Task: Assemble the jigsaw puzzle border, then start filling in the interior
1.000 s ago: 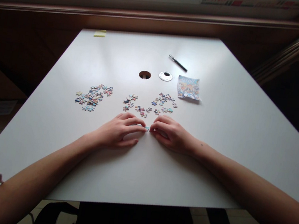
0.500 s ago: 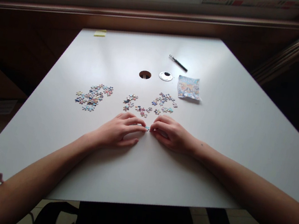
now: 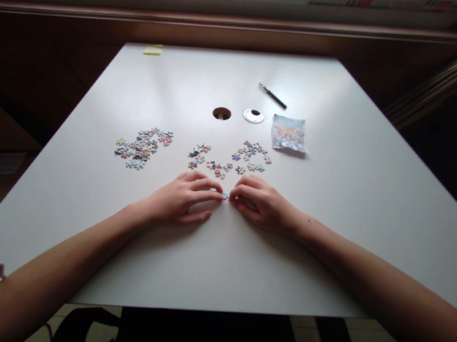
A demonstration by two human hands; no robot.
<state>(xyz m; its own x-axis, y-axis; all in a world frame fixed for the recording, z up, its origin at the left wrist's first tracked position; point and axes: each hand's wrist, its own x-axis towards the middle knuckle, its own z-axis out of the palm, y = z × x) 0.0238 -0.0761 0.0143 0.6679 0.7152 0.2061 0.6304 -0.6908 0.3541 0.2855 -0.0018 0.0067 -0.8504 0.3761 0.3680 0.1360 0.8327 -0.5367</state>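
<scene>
Both my hands rest on the white table [image 3: 239,265], fingertips meeting over small jigsaw pieces [image 3: 225,195]. My left hand [image 3: 183,198] lies with fingers curled, tips pressed on a piece. My right hand [image 3: 260,203] is curled too, pinching the pieces from the other side. Just beyond the hands lie three loose clusters of puzzle pieces: one at the left [image 3: 142,148], one in the middle [image 3: 200,155], one at the right [image 3: 251,156].
A printed picture card [image 3: 289,134] lies right of the clusters. A black pen [image 3: 272,96], a silver grommet cap [image 3: 253,116] and a round cable hole [image 3: 221,113] sit farther back. A yellow sticky pad [image 3: 153,50] is at the far left corner. A window runs behind.
</scene>
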